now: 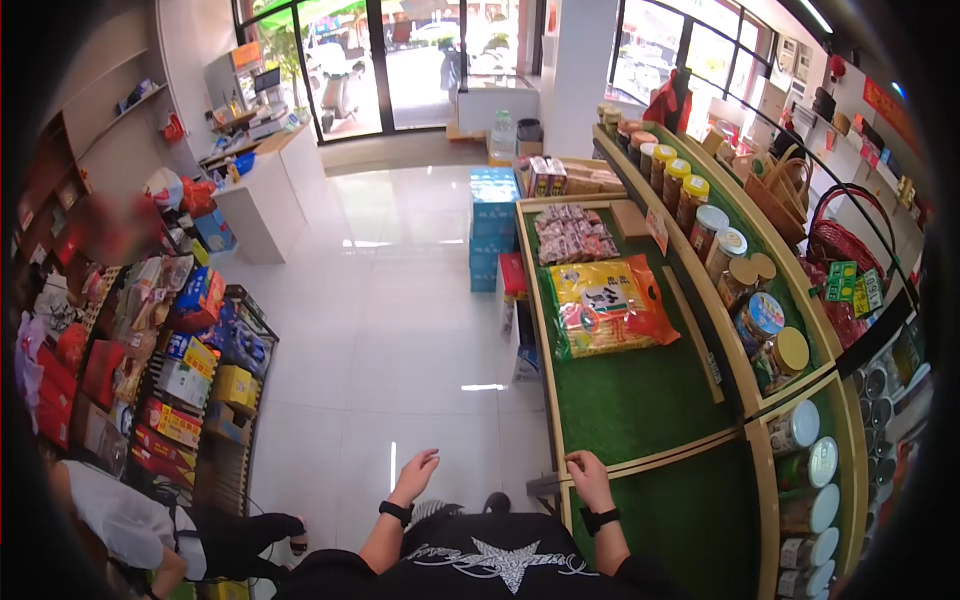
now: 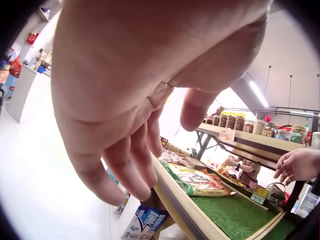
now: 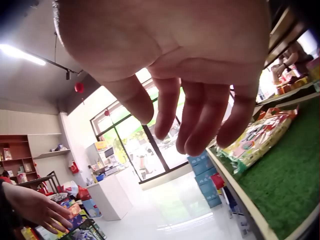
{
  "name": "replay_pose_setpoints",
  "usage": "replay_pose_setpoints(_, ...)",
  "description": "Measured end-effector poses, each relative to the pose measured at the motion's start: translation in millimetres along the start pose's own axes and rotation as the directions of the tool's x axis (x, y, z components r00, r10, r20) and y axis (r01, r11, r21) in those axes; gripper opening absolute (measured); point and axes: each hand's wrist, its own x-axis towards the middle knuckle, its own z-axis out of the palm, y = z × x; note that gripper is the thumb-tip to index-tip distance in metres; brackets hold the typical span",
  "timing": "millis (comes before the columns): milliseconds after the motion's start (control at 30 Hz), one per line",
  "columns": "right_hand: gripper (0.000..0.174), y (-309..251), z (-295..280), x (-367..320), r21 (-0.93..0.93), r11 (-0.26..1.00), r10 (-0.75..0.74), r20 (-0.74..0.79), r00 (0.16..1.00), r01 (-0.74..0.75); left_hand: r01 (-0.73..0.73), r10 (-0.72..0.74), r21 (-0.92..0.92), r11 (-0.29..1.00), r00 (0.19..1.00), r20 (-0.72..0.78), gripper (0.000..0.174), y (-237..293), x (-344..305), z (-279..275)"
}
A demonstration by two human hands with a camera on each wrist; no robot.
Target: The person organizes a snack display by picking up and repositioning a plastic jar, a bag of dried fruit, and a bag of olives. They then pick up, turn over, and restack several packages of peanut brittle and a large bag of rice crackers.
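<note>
My left hand is over the tiled floor, to the left of a wood-edged display shelf. Its fingers hang relaxed and hold nothing. Over the front left edge of the shelf is my right hand, with loose fingers and nothing in them. Beyond it on the green mat lies a large flat yellow, orange and green plastic bag. Pink-brown small packets are heaped behind that bag. Both wrists wear dark bands.
Lidded jars line the raised tier on the right. Blue boxes stand stacked on the floor beside the shelf. At left, a person in a white top is beside racks of packaged goods. A white counter stands farther back.
</note>
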Motion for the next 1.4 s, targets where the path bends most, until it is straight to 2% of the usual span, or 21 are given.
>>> replay_pose_setpoints(33, 0.014, 2.1, -0.9, 3.6, 0.007, 1.0, -0.005, -0.002, 1.0, 0.005, -0.027, 0.027, -0.025, 0.999, 0.999, 0.02, 0.037, 8.8, 4.2, 6.2)
replay_pose_setpoints(100, 0.014, 12.8, 2.8, 9.9, 0.053, 0.998, 0.044, 0.003, 0.999, -0.044, 0.037, -0.035, -0.033, 0.999, 0.997, 0.064, 0.034, 24.5, 7.5, 16.4)
replay_pose_setpoints(200, 0.014, 16.1, 11.7, 14.5, 0.057, 0.991, 0.12, -0.006, 0.993, -0.119, 0.045, -0.071, 0.117, 0.992, 0.971, 0.229, 0.036, 37.1, 24.2, 20.3)
replay_pose_setpoints(300, 0.014, 20.1, 26.2, 21.5, 0.162, 0.964, 0.21, 0.005, 0.978, -0.208, 0.006, -0.039, 0.13, 0.991, 0.966, 0.254, 0.037, 48.5, 47.5, 19.4)
replay_pose_setpoints(400, 0.014, 21.0, 37.5, 42.2, 0.186, 0.939, 0.288, 0.038, 0.957, -0.29, -0.001, -0.03, 0.117, 0.993, 0.965, 0.26, 0.036, 60.2, 79.5, 12.0)
replay_pose_setpoints(467, 0.013, 12.6, 39.6, 62.7, 0.11, 0.956, 0.274, 0.004, 0.962, -0.273, -0.037, -0.002, 0.121, 0.992, 0.953, 0.302, 0.036, 57.2, 110.1, 3.8)
replay_pose_setpoints(500, 0.013, -1.1, 37.7, 76.7, 0.174, 0.935, 0.316, -0.017, 0.949, -0.308, -0.069, 0.025, 0.119, 0.99, 0.942, 0.336, 0.036, 56.8, 127.1, -1.0)
replay_pose_setpoints(567, 0.013, 5.7, 46.1, 106.0, 0.158, 0.953, 0.281, -0.135, 0.95, -0.26, -0.084, 0.034, 0.118, 0.989, 0.928, 0.372, 0.036, 67.4, 161.6, -11.9)
replay_pose_setpoints(600, 0.013, -6.4, 49.1, 121.5, 0.226, 0.941, 0.298, -0.196, 0.934, -0.253, -0.09, 0.041, 0.11, 0.99, 0.92, 0.39, 0.036, 82.2, 178.6, -23.0)
replay_pose_setpoints(633, 0.012, -4.7, 55.0, 137.5, 0.186, 0.947, 0.302, -0.23, 0.925, -0.263, -0.111, 0.052, 0.123, 0.986, 0.914, 0.402, 0.036, 96.7, 193.4, -35.8)
replay_pose_setpoints(700, 0.012, -20.5, 64.7, 168.4, 0.224, 0.95, 0.28, -0.304, 0.911, -0.217, -0.172, 0.073, 0.222, 0.96, 0.915, 0.396, 0.036, 125.3, 220.4, -51.7)
replay_pose_setpoints(733, 0.012, -27.5, 70.1, 183.7, 0.222, 0.953, 0.27, -0.321, 0.908, -0.205, -0.212, 0.115, 0.213, 0.954, 0.913, 0.391, 0.036, 130.0, 236.5, -60.9)
replay_pose_setpoints(833, 0.013, -47.1, 92.8, 225.4, 0.227, 0.953, 0.261, -0.266, 0.928, -0.203, -0.245, 0.145, 0.227, 0.943, 0.913, 0.382, 0.036, 146.0, 275.1, -86.4)
replay_pose_setpoints(900, 0.014, -59.4, 104.9, 241.7, 0.046, 0.984, 0.177, -0.181, 0.967, -0.172, -0.227, 0.122, 0.254, 0.94, 0.921, 0.369, 0.035, 151.2, 290.6, -100.9)
replay_pose_setpoints(967, 0.016, -61.9, 116.1, 250.4, 0.067, 0.977, 0.208, -0.148, 0.967, -0.2, -0.227, 0.145, 0.176, 0.958, 0.911, 0.387, 0.034, 146.6, 301.1, -110.2)
replay_pose_setpoints(1033, 0.016, -57.7, 126.3, 256.2, 0.114, 0.977, 0.195, -0.149, 0.969, -0.179, -0.192, 0.108, 0.173, 0.966, 0.908, 0.405, 0.034, 142.7, 306.6, -117.0)
replay_pose_setpoints(1167, 0.017, -46.8, 134.0, 257.4, 0.069, 0.955, 0.295, -0.084, 0.952, -0.29, -0.129, 0.062, 0.134, 0.983, 0.908, 0.414, 0.034, 127.0, 313.8, -125.0)
replay_pose_setpoints(1267, 0.017, -49.5, 128.0, 262.7, 0.089, 0.947, 0.318, -0.099, 0.943, -0.31, -0.03, -0.034, 0.145, 0.989, 0.904, 0.425, 0.034, 101.1, 327.5, -121.7)
replay_pose_setpoints(1400, 0.019, -42.6, 116.8, 272.8, 0.062, 0.928, 0.372, -0.166, 0.913, -0.367, -0.054, -0.048, 0.185, 0.981, 0.861, 0.506, 0.035, 133.4, 339.0, -108.6)
